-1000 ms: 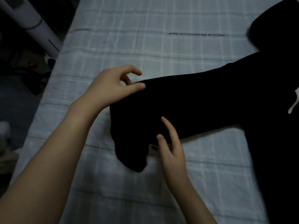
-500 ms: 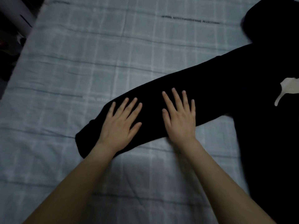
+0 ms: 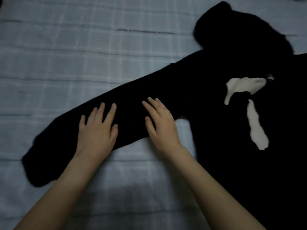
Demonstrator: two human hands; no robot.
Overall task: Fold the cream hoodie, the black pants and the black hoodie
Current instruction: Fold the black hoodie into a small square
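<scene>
The black hoodie (image 3: 232,67) lies spread flat on the bed, its hood at the upper right and white drawstrings on its chest. One sleeve stretches out toward the lower left, ending in a cuff near the left edge. My left hand (image 3: 97,131) lies flat on the middle of that sleeve with fingers straight and spread. My right hand (image 3: 160,125) presses flat on the same sleeve a little closer to the shoulder. Neither hand grips the fabric. The cream hoodie and the black pants are out of view.
A pale blue checked bedsheet (image 3: 83,55) covers the bed and fills the whole view around the hoodie. Bare sheet lies to the left and in front of the sleeve.
A second ago my left hand pinched the sleeve's upper edge and my right touched its lower edge. Both hands now lie flat on the sleeve, and the view has shifted right.
</scene>
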